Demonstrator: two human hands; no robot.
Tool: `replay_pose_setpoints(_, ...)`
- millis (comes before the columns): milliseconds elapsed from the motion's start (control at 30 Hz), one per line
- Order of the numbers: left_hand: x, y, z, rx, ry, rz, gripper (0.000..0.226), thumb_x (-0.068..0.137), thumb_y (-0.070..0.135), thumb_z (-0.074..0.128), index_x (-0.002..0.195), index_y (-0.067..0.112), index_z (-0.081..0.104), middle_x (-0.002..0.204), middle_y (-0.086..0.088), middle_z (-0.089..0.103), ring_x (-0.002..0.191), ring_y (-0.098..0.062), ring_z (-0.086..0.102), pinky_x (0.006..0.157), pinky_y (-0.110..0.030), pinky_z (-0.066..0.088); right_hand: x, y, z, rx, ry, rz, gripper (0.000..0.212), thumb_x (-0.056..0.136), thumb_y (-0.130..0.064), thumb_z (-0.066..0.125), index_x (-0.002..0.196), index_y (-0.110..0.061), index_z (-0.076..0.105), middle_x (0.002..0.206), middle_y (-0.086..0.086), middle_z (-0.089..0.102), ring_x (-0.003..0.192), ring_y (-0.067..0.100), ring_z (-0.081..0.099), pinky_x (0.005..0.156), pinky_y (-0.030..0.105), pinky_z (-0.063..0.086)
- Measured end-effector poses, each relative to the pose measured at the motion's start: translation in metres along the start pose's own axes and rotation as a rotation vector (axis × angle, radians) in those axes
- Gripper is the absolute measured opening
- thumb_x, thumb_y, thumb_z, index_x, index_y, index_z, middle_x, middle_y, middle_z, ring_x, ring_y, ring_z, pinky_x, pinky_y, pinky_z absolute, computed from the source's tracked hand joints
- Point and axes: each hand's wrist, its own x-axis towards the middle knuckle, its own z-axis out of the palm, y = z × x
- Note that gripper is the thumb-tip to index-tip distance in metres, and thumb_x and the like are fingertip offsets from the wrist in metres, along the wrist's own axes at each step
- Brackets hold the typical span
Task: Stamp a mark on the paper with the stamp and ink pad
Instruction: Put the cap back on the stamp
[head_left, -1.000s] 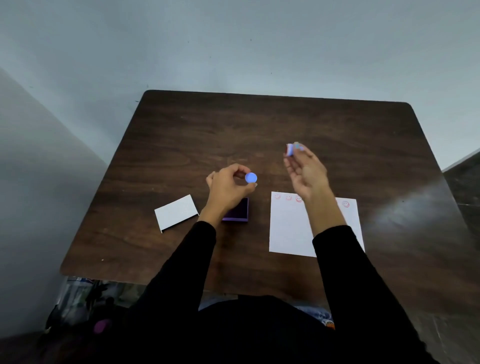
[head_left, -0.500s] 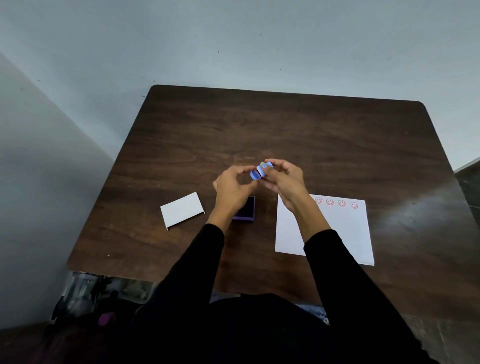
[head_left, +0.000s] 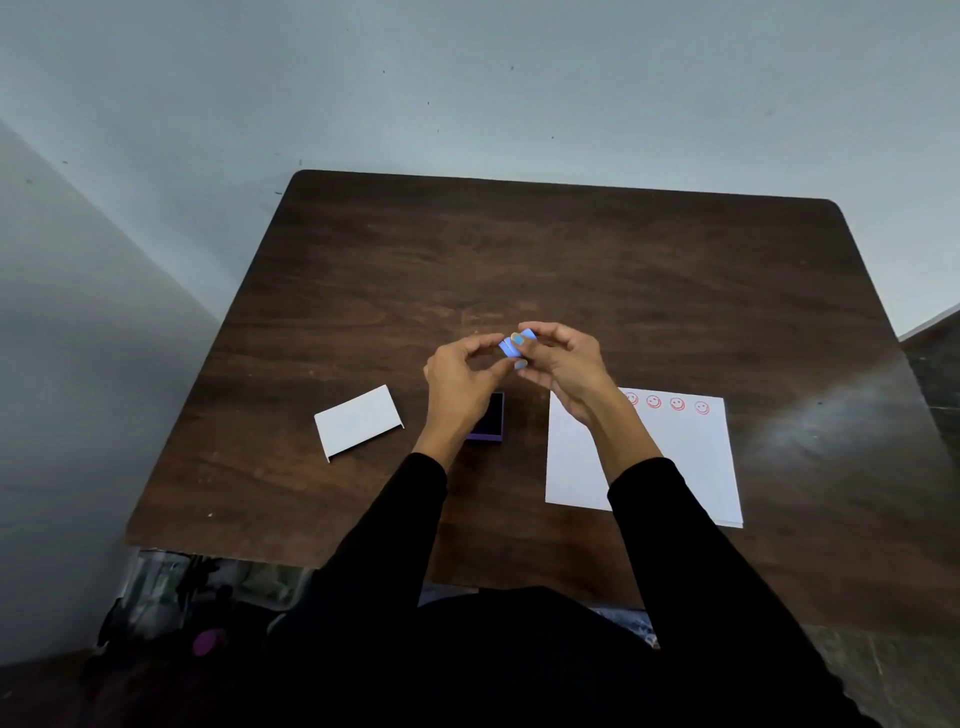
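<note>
Both my hands meet above the middle of the brown table (head_left: 571, 260), pinching a small light-blue stamp (head_left: 511, 345) between their fingertips. My left hand (head_left: 460, 382) holds its left end, which looks like the cap. My right hand (head_left: 563, 364) grips the stamp body from the right. Under my left wrist lies the open purple ink pad (head_left: 491, 423), partly hidden. The white paper (head_left: 675, 457) lies to the right, with several red smiley marks (head_left: 665, 404) along its top edge; my right forearm covers part of it.
A white lid or card (head_left: 358, 422) lies on the table left of the ink pad. Walls stand close behind and to the left. Dark clutter shows on the floor below the table's near-left corner (head_left: 171, 597).
My hands were apart a second ago, the left with the round blue cap, the right with the stamp. They have come together and now hold the pieces joined above the ink pad.
</note>
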Motion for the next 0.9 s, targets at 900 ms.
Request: replay_pose_setpoints(900, 0.018, -0.008, -0.027, 0.319, -0.231, -0.164, 0.064, 0.065, 0.011, 0.083, 0.125, 0.013, 0.059, 0.113, -0.004, 0.068, 0.102, -0.016, 0.065, 0.096, -0.031, 0.049, -0.008, -0.003, -0.005, -0.988, -0.091, -0.025, 0.019, 0.069, -0.001, 0.075, 0.084, -0.013, 0.071, 0.087, 0.009, 0.071, 0.072, 0.011, 0.063, 0.059, 0.017, 0.049)
